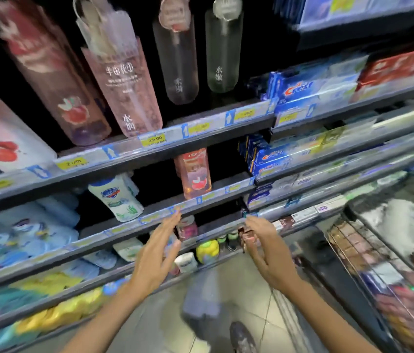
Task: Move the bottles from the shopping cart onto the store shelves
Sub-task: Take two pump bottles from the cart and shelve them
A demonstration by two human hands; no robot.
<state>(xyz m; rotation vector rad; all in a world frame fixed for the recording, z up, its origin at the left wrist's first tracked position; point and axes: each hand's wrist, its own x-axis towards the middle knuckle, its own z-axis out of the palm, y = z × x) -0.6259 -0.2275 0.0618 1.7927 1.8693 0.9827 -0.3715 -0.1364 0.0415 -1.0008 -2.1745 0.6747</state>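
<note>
A pink-orange bottle (195,171) stands upright near the front lip of the middle shelf (134,220), alone in a dark bay with open room on both sides. To its left, across a gap, a white bottle with a blue cap (115,197) sits tilted at the same lip. On the shelf above (129,151), four tall bottles stand in a row: a dark red one (55,80), a pale pink one with white lettering (124,85), and two clear ones (178,62) further back, with dark space behind and between them. Price tags (155,140) run along that shelf's front edge. The shopping cart (389,253) is at the right, its wire wall just beside the shelving; its load is blurred and I cannot tell bottles in it. Both hands are out in front of the lower shelves, well apart, palms facing each other, holding nothing. The left hand (157,253) has straight fingers whose tips reach the middle shelf's edge; the right hand (264,245) has loosely spread fingers near the next shelf down. Boxes of Crest toothpaste (300,90) fill the shelves to the right. Tiled floor (246,289) lies open between shelving and cart.
</note>
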